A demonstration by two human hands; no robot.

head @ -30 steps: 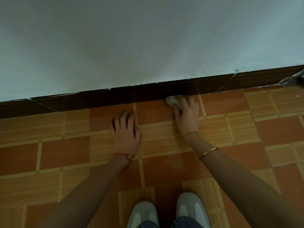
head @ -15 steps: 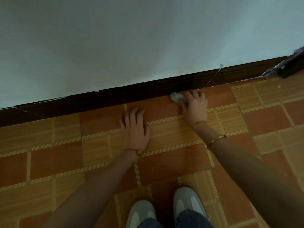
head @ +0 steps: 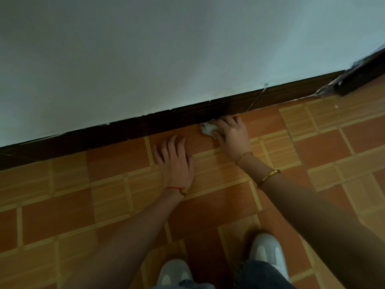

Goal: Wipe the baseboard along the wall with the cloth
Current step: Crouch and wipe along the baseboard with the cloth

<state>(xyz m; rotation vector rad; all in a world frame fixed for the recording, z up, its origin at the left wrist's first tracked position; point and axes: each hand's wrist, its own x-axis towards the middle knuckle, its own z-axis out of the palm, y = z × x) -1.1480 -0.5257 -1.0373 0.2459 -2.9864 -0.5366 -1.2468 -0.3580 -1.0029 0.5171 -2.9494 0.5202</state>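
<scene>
Head view, looking down at a tiled floor (head: 62, 207) of orange-brown squares with paler striped bands, where it meets a pale wall (head: 166, 49). A dark brown baseboard (head: 125, 130) runs along the foot of the wall, slanting from the lower left edge of the frame up toward the upper right.

The right hand (head: 231, 135), just right of centre, is bunched over a small white cloth (head: 207, 128). Its fingers (head: 229, 122) curl around the cloth, closed on it, and press it against the bottom of the baseboard where it joins the floor. Only a crumpled white part of the cloth shows at the left of the hand. A thin chain sits at that wrist, and a gold bangle (head: 268, 177) lies further down the forearm.

The left hand (head: 177, 161) lies flat on the floor just left of the right hand, palm down, fingers spread and holding nothing. A red string bracelet (head: 175, 188) circles its wrist.

Two white shoes (head: 266, 253) and denim hems sit at the bottom edge. A dark, blurred object (head: 362, 77) lies against the wall in the upper right corner.
</scene>
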